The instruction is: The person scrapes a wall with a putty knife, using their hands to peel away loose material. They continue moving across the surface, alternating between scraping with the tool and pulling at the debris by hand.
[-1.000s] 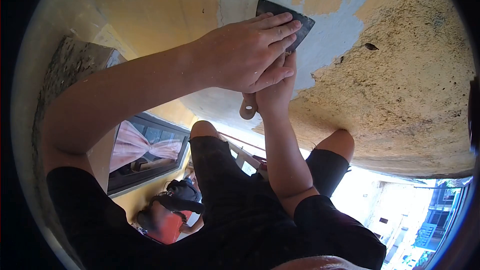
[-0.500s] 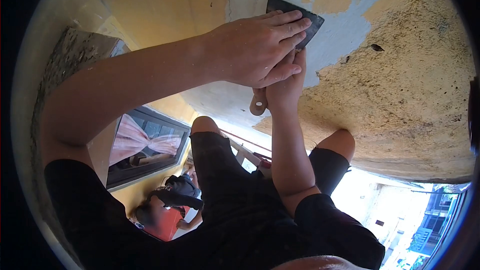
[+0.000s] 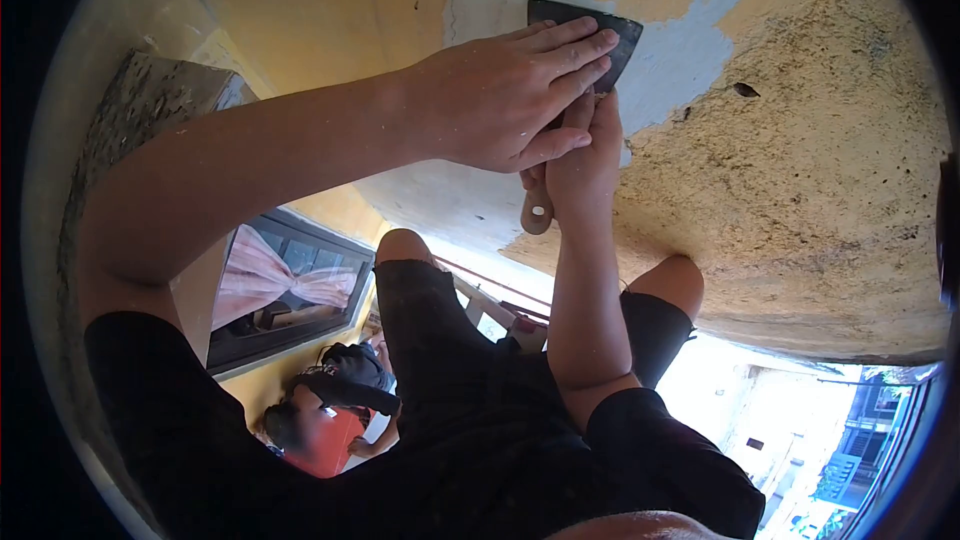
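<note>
A putty knife's dark wide blade [image 3: 622, 52] lies against the wall where the yellow paint has come off and a pale grey patch shows. Its handle [image 3: 538, 212], with a hole at the end, pokes out below the wrist of my right hand [image 3: 583, 155]. That hand is closed round the handle, its fingers partly hidden. Across it lies my left hand [image 3: 530, 90], with fingers stretched flat over the blade and the thumb resting over my right hand.
Rough, crumbled wall [image 3: 790, 160] spreads to the right of the blade. Yellow paint [image 3: 330, 20] covers the upper left. A window with a pink curtain [image 3: 285, 275] is at the lower left, near another person [image 3: 345, 380] bent over something red. My knees [image 3: 405, 248] are bent below.
Both hands stay together on the putty knife. The blade has shifted slightly left on the wall, and the handle end has swung a little to the right.
</note>
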`<move>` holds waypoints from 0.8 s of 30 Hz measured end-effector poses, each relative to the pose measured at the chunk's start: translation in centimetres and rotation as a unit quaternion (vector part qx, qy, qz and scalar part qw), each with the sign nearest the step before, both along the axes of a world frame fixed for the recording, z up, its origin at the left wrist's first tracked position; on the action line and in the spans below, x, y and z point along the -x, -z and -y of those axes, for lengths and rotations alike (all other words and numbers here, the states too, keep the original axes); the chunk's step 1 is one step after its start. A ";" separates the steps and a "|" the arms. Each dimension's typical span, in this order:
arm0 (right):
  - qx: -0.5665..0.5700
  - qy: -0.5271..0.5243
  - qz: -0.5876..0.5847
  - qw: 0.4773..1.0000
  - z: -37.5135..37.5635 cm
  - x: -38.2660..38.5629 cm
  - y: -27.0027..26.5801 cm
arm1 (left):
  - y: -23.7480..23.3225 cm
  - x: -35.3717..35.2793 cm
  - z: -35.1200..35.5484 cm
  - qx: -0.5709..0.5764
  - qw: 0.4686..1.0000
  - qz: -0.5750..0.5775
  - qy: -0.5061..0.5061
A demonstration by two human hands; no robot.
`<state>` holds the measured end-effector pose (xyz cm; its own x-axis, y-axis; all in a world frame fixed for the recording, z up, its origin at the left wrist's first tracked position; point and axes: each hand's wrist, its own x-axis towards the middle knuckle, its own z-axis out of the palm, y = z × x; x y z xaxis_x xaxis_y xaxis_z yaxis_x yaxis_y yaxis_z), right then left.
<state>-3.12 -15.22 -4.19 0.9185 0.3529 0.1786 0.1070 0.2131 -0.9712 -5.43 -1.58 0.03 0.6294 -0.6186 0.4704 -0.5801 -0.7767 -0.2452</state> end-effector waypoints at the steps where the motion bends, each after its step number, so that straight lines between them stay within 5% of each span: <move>1: -0.001 0.003 0.002 1.000 -0.2 0.1 0.1 | 0.0 0.0 0.0 0.006 1.000 -0.004 0.000; 4: -0.090 -0.003 0.022 0.996 -1.3 0.0 1.0 | -0.1 0.1 -0.2 0.008 1.000 -0.007 -0.003; 7: -0.001 0.051 0.138 0.989 -2.3 -0.5 3.1 | -0.6 0.1 -0.2 0.001 1.000 -0.007 -0.008; 9: -0.025 0.036 0.100 0.994 -2.5 -0.2 2.9 | -0.8 0.2 -0.3 -0.004 1.000 -0.006 -0.010; 14: -0.048 0.102 0.231 0.966 -3.5 0.5 2.5 | -0.8 0.3 -0.1 -0.003 1.000 -0.007 -0.019; 21: -0.014 0.073 0.204 0.976 -2.5 0.4 3.2 | -0.5 0.4 0.2 -0.002 1.000 -0.022 -0.017; 24: -0.057 0.035 0.091 0.994 -2.1 0.7 2.2 | -0.3 0.5 0.1 0.000 1.000 -0.023 -0.020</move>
